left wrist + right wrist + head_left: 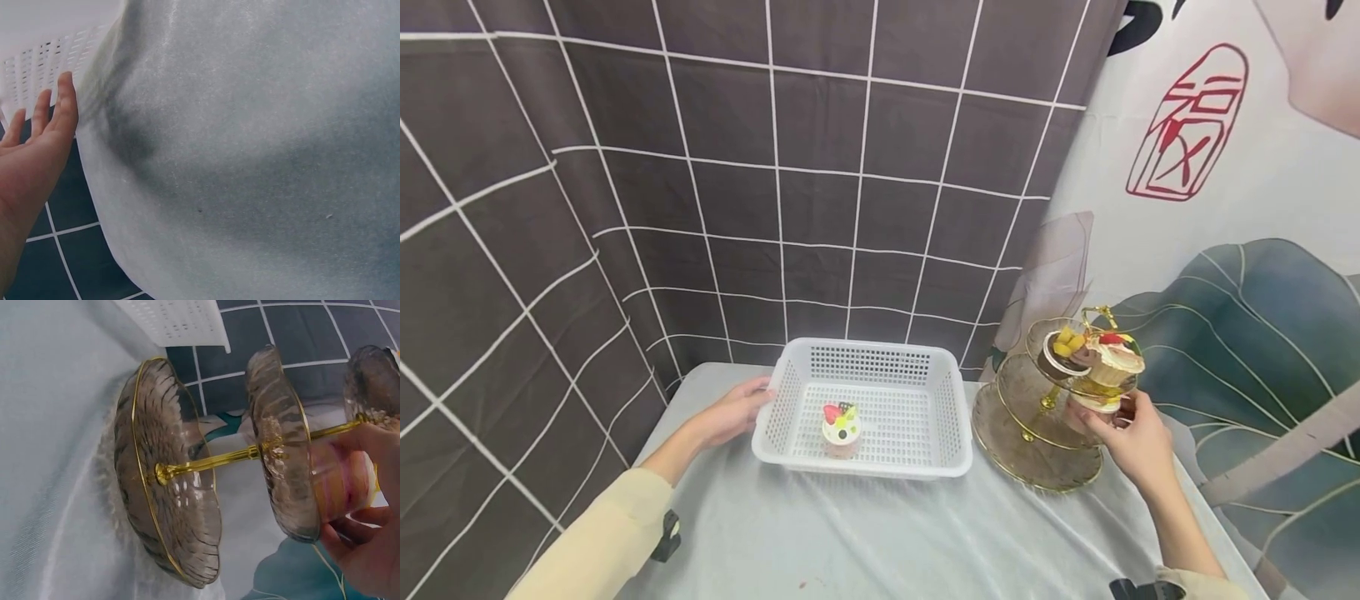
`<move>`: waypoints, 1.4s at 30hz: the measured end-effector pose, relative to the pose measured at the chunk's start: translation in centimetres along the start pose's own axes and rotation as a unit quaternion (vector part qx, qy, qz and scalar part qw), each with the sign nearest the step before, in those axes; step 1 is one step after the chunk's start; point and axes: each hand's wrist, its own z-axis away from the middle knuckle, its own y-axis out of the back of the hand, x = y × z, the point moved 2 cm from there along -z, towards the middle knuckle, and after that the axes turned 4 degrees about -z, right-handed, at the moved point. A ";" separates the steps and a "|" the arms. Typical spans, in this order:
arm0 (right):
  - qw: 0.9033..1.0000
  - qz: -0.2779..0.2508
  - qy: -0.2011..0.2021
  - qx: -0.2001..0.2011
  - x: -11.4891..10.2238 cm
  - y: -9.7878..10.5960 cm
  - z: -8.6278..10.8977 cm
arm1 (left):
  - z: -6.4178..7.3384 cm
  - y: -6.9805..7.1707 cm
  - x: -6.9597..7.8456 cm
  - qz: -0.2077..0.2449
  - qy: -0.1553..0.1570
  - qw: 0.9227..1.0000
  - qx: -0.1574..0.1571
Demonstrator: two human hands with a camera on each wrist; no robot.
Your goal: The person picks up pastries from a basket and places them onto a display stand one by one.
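Note:
My left hand (730,412) is at the left rim of a white plastic basket (951,471), its fingers nearly straight in the left wrist view. Inside the basket, left of centre, stands a toy cupcake (841,437) with white topping and a strawberry piece. On the right, my right hand (1138,442) grips another cupcake (344,481) at the middle tier of a three-tier glass stand (1041,475), thumb and fingers around its pinkish striped side. Two more cupcakes sit on the top tier: a dark one with yellow cubes (1063,354) and a cream-topped one (1116,367) with red fruit.
A pale cloth (850,533) covers the table. Behind it hangs a dark grid-patterned curtain (820,208), with a white printed sheet (1112,242) at the right. The stand's gold handle (1099,312) rises beside the top cupcakes, and its lowest plate lies close to the basket.

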 end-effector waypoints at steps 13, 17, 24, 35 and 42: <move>0.999 -0.002 -0.008 0.040 -0.6 -1.6 -1.9 | -0.1 0.0 -0.3 0.000 -0.003 1.000 0.003; 0.998 -0.006 -0.006 0.055 -0.4 -1.9 -2.0 | 0.0 -0.1 -0.3 -0.002 -0.002 1.000 0.006; 0.997 0.006 -0.004 0.074 -0.6 -1.9 -1.7 | 0.1 -0.1 -0.3 -0.003 0.007 1.000 0.013; 0.998 -0.002 0.000 0.056 -0.7 -0.6 -0.2 | 0.0 -0.1 -0.2 -0.004 0.009 1.000 0.015; 0.997 0.001 -0.037 0.063 -0.8 0.4 2.2 | 0.2 -0.2 0.0 -0.013 0.006 1.000 0.014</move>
